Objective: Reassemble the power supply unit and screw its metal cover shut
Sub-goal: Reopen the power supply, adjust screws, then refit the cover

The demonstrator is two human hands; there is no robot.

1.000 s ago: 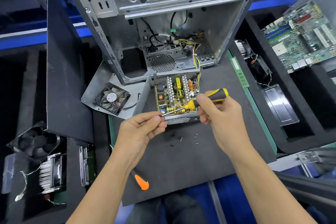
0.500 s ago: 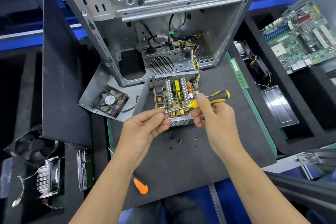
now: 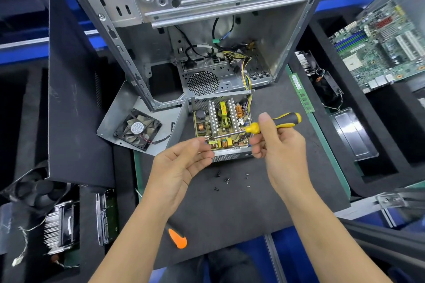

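Both hands hover over the open power supply unit on the tabletop. Your right hand grips the yellow screwdriver; left hand fingers pinch at its tip. Loose screws lie just beside the unit.

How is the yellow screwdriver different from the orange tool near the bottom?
The yellow screwdriver is gripped by the right hand above the open power supply; the orange tool lies untouched on the mat. The screwdriver's whole shaft shows; the orange tool is mostly hidden behind the left arm. Both have bright handles.
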